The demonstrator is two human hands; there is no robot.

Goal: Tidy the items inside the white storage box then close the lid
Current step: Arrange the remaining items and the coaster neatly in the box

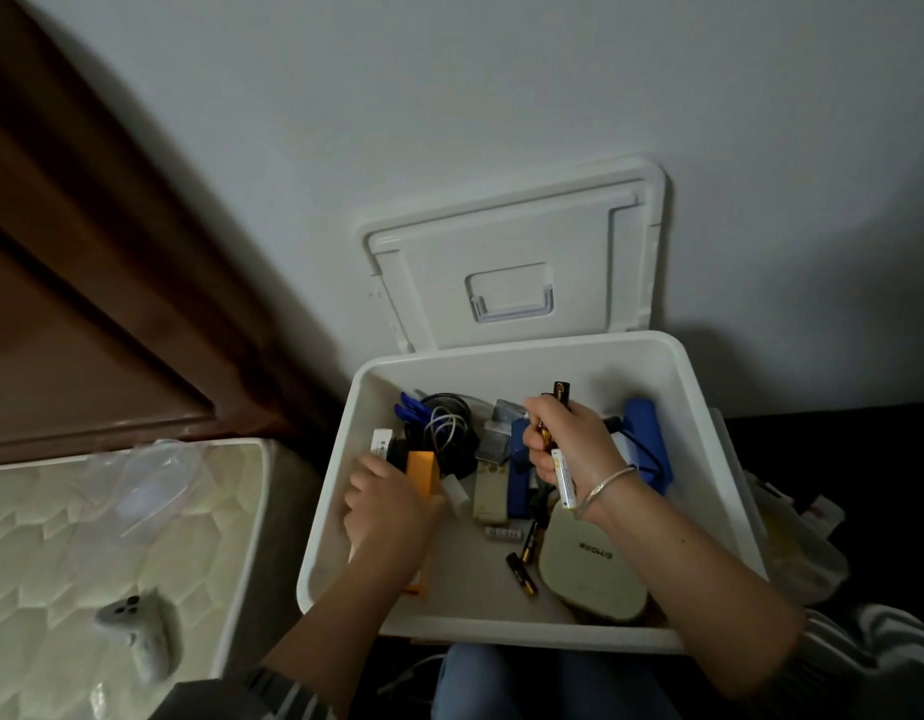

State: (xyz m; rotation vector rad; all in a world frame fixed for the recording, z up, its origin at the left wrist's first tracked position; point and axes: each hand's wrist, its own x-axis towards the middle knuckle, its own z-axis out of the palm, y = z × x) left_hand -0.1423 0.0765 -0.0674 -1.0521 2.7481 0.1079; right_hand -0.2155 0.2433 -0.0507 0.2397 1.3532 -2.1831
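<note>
Box point(709, 407) mid-sort, lid point(512, 262) propped open behind. Right hand point(569, 449) clenched on batteries point(564, 480), left hand point(382, 506) grasping orange pack point(422, 472); more batteries loose in box. Closing not yet done.

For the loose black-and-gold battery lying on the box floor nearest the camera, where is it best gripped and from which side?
Pinch the black-and-gold battery across its middle, coming straight down from above. It lies flat and tilted on the bare floor of the white storage box, with open space on its left. The cream case sits close on its right, so fingers probably fit best across the narrow barrel, not along its ends.
</note>
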